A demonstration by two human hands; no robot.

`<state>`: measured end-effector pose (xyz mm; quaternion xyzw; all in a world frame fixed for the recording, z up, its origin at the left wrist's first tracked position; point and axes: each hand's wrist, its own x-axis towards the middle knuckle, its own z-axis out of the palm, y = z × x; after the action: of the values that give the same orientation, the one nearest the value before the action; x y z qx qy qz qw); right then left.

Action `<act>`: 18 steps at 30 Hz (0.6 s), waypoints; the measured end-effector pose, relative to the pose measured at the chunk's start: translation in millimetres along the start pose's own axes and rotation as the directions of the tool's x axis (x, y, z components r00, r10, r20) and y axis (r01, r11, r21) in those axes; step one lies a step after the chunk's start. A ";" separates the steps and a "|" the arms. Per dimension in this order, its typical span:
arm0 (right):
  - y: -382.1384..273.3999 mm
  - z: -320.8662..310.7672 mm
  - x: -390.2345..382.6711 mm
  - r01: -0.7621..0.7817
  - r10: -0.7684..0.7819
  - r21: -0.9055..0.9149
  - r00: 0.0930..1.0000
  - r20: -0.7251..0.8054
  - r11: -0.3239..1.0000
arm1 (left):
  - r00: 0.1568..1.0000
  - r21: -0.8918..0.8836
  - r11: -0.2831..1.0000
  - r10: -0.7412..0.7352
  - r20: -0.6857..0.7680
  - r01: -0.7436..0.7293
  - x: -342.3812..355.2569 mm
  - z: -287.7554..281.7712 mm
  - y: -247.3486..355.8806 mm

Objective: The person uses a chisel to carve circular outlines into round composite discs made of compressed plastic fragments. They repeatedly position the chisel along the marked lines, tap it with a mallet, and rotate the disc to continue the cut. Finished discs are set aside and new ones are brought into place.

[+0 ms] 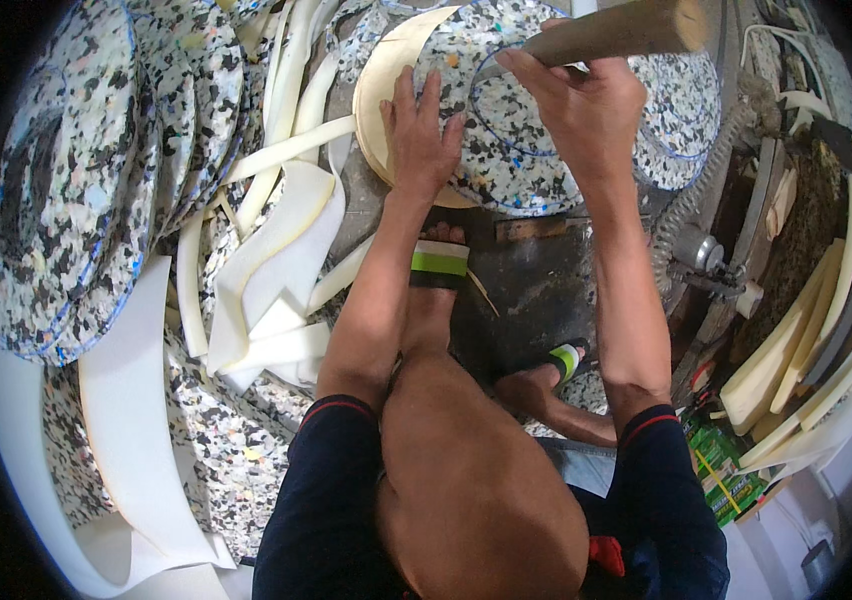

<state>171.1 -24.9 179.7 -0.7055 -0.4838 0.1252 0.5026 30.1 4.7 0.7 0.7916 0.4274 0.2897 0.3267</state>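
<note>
My left hand [420,135] lies with its fingers spread on a round pad of speckled foam [506,185] and the pale, thin wooden disc [374,105] at the pad's left side. Over the pad, my right hand [591,110] is closed on a tool with a thick, round wooden handle [626,30]. That handle slants up to the right above my knuckles. A small grey sliver, perhaps a blade, shows by my fingertips; the rest of the tool's working end is hidden. On the pad beneath, a dark curved line [476,110] is visible.
Large speckled foam rounds [76,180] are stacked at the left. White foam strips and offcuts [281,270] lie between them and my left arm. Another speckled round [681,120] lies beyond my right wrist. At right are a coiled hose [668,235] and curved foam strips [796,340].
</note>
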 end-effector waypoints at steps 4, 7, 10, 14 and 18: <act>-22.5 -24.0 -0.8 -0.091 0.091 0.006 0.996 0.012 0.996 | 0.999 0.006 1.000 0.027 -0.029 -0.027 -3.1 1.7 -2.1; -11.5 -14.7 2.1 0.101 -0.101 0.076 0.995 -0.012 0.992 | 0.999 0.025 0.999 0.029 -0.015 -0.029 -0.4 2.5 -1.7; 4.6 1.9 1.3 0.223 -0.235 -0.307 0.972 -0.002 0.925 | 1.000 0.043 0.999 0.019 0.004 -0.019 0.3 0.5 0.6; 1.5 -2.9 -1.0 -0.068 0.068 0.019 0.998 0.005 0.997 | 1.000 0.027 1.000 0.014 -0.006 -0.013 -2.6 -0.9 0.9; -27.6 -20.7 5.5 -0.331 0.330 0.009 0.939 -0.092 0.944 | 0.999 0.020 0.999 0.033 -0.037 -0.033 -1.5 2.3 -1.3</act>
<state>172.2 -31.8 213.9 -0.7833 -0.3351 0.1737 0.4939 30.5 3.3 -2.0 0.7961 0.4231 0.3058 0.3061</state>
